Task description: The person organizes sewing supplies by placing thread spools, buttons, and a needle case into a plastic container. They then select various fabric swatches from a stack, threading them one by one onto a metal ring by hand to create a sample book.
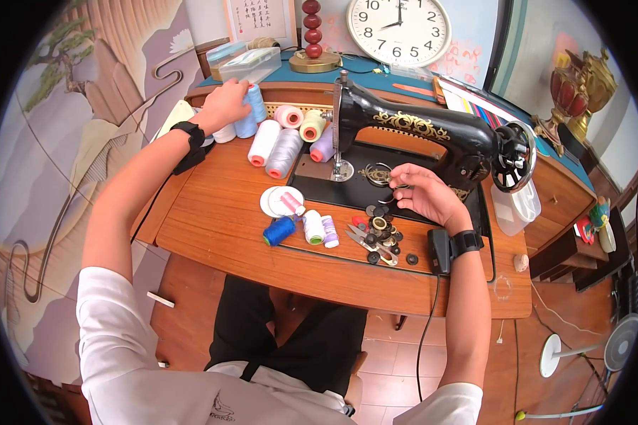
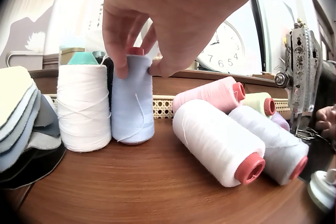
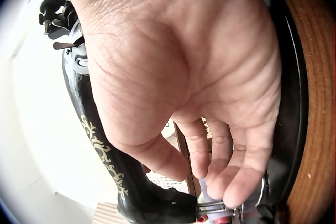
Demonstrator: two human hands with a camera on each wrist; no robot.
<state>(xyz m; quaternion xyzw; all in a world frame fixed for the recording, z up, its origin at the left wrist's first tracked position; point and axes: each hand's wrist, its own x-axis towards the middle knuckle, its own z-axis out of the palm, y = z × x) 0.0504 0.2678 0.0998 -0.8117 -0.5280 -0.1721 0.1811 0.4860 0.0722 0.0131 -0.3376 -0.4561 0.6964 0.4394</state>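
My left hand [image 1: 227,105] pinches the top of a light blue thread spool [image 2: 132,103] from above, fingers on one side and thumb on the other. The spool stands upright on the wooden table, beside a white spool with a green cone top [image 2: 84,103]. To its right lie a white spool [image 1: 264,142], a silvery grey one [image 1: 284,154], a pink one [image 1: 289,116], a pale yellow one [image 1: 312,125] and a purple one [image 1: 322,145]. My right hand [image 1: 427,196], fingers loosely bent, is over the black sewing machine's bed, with nothing visible in its fingers.
The sewing machine [image 1: 418,117] stands at the back right. In front are small spools, including a blue one [image 1: 280,231], a pile of buttons [image 1: 381,225] and scissors [image 1: 368,245]. Fabric pieces [image 2: 21,124] lie at the left; a clear box [image 1: 248,65] sits behind.
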